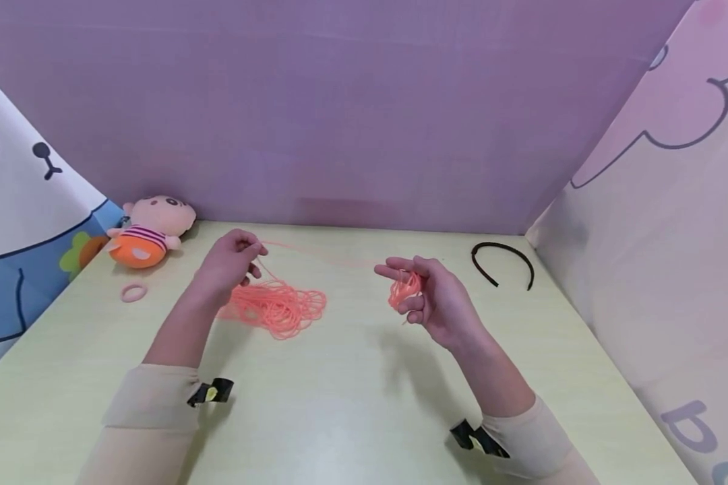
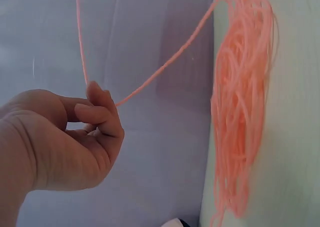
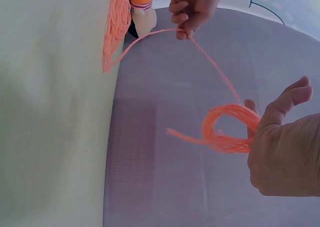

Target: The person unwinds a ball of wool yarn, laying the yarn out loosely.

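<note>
In the head view a loose pile of coral-pink yarn (image 1: 282, 311) lies on the table, left of the middle. Above it, my left hand (image 1: 227, 264) pinches a strand (image 2: 168, 63) that rises from the pile, between thumb and fingers. From there the strand runs across in the air to my right hand (image 1: 447, 304). A small coil of the same yarn (image 3: 235, 146) is looped about the right hand's fingers, which hold it raised over the table. Some of those fingers stretch out, others bend at the coil. A short loose end (image 3: 185, 137) sticks out from the coil.
A plush doll (image 1: 148, 232) with an orange bottom sits at the back left, and a pink ring-shaped band (image 1: 124, 294) lies in front of it. At the back right rests a black headband (image 1: 502, 245). A purple wall (image 1: 352, 121) closes off the table's far edge.
</note>
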The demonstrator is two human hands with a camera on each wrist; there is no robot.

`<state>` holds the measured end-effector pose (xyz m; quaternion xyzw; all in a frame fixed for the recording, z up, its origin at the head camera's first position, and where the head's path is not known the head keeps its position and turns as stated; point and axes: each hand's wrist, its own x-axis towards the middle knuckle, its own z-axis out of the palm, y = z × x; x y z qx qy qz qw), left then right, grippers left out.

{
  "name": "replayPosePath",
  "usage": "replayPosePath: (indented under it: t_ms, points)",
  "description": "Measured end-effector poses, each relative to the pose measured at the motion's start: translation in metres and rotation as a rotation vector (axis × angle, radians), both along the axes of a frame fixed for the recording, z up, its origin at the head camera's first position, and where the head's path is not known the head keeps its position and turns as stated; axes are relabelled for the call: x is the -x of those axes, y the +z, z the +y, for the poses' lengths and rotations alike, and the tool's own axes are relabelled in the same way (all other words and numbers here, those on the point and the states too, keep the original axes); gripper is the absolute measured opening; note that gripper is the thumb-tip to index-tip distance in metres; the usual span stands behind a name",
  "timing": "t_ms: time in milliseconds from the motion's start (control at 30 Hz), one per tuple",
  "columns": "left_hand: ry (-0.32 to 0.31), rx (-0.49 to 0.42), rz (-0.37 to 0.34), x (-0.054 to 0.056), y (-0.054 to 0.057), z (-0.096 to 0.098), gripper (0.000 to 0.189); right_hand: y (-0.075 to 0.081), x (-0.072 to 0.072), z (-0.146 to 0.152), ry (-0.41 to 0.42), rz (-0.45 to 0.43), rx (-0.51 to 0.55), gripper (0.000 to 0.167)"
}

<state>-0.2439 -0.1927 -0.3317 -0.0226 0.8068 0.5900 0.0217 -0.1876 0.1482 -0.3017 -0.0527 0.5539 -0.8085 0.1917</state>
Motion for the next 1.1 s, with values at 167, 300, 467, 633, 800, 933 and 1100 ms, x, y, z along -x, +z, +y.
replayPosePath:
  t_ms: [167, 300, 467, 633, 800, 933, 1100]
  points:
    - [0.043, 0.029, -0.03, 0.002, -0.001, -0.021, 0.021, 0.001, 0.002, -0.001, 0.002, -0.002, -0.009, 0.045]
    - [0.076, 0.035, -0.041, 0.001, -0.001, -0.03, 0.025, 0.001, 0.003, -0.002, -0.005, -0.005, -0.025, 0.044]
    - [0.13, 0.033, -0.046, -0.001, -0.001, -0.037, 0.026, 0.001, 0.003, -0.002, -0.009, -0.007, -0.03, 0.043]
    - [0.12, 0.039, -0.048, 0.0, -0.004, -0.034, 0.035, 0.001, 0.001, -0.001, -0.005, -0.008, -0.015, 0.043]
    - [0.016, 0.047, -0.045, 0.0, -0.005, -0.013, 0.041, 0.002, -0.001, -0.001, 0.008, -0.005, -0.003, 0.044]
    - [-0.121, 0.054, -0.046, -0.002, -0.004, 0.015, 0.036, 0.002, -0.003, -0.001, 0.026, -0.005, 0.002, 0.045]
    - [-0.283, 0.055, -0.046, -0.011, -0.005, 0.054, 0.027, 0.002, -0.004, -0.002, 0.042, -0.008, -0.012, 0.047]
